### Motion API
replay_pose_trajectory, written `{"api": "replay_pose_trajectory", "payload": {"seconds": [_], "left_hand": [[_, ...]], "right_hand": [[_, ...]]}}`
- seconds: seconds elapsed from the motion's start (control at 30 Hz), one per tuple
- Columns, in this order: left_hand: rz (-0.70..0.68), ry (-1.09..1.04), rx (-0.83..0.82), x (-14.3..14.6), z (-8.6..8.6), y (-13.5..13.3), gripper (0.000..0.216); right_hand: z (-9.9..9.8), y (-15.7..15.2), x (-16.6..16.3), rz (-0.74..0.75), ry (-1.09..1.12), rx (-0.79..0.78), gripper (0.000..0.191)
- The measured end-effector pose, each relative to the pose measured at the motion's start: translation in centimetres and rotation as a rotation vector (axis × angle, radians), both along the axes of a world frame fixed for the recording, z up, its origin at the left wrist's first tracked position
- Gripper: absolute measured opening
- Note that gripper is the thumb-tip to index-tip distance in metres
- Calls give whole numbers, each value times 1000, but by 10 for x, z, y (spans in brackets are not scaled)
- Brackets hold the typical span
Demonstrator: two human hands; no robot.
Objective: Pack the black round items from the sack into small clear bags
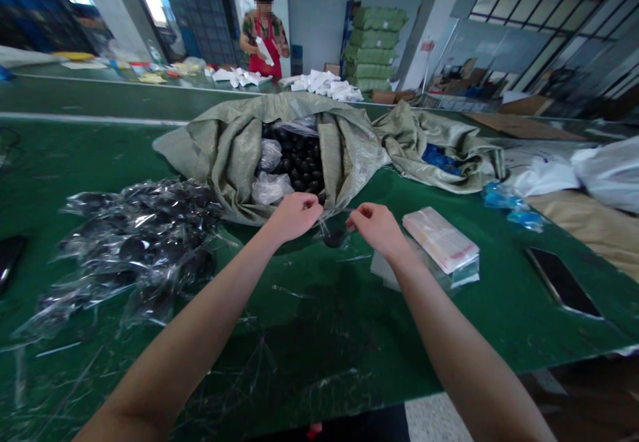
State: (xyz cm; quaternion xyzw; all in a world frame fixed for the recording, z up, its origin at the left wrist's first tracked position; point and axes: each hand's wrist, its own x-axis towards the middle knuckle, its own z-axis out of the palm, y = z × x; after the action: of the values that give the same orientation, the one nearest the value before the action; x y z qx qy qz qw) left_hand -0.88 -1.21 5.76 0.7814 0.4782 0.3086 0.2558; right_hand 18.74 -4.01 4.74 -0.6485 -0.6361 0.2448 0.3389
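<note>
A small clear plastic bag (323, 226) with a dark rounded item (334, 237) in it hangs between my hands, just above the green table. My left hand (297, 214) is closed in a pinch on the bag's upper edge. On the other side, my right hand (375, 225) pinches the bag's film, fingertips pressed together. Right behind them lies a woven sack (227, 156), its mouth open on many black egg-shaped pieces (302, 162) and some clear plastic. Left of my forearm is a heap of bagged dark pieces (144, 235). A stack of flat clear bags (442, 239) lies beside my right wrist.
Phones lie at the right (562, 281) and at the left edge (8, 259). A second sack (444, 139) holds blue plastic. Thin plastic strips (289, 291) litter the green table (319, 342). Across it stands a person in a red apron (267, 42), beside white items (324, 84).
</note>
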Motion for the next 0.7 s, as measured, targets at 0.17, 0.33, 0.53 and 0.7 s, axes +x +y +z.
{"api": "replay_pose_trajectory", "payload": {"seconds": [0.17,0.33,0.53,0.7], "left_hand": [[-17,-2,-159,1,-25,15,25],[28,-13,-259,-1,-46,29,32],[10,-69,-257,-5,-51,35,32],[-6,-123,-277,-7,-56,38,29]], "right_hand": [[-29,18,4,97,191,-222,19],[-48,25,7,138,380,-259,17],[-53,17,11,270,385,-134,30],[-71,24,11,255,381,-68,20]]}}
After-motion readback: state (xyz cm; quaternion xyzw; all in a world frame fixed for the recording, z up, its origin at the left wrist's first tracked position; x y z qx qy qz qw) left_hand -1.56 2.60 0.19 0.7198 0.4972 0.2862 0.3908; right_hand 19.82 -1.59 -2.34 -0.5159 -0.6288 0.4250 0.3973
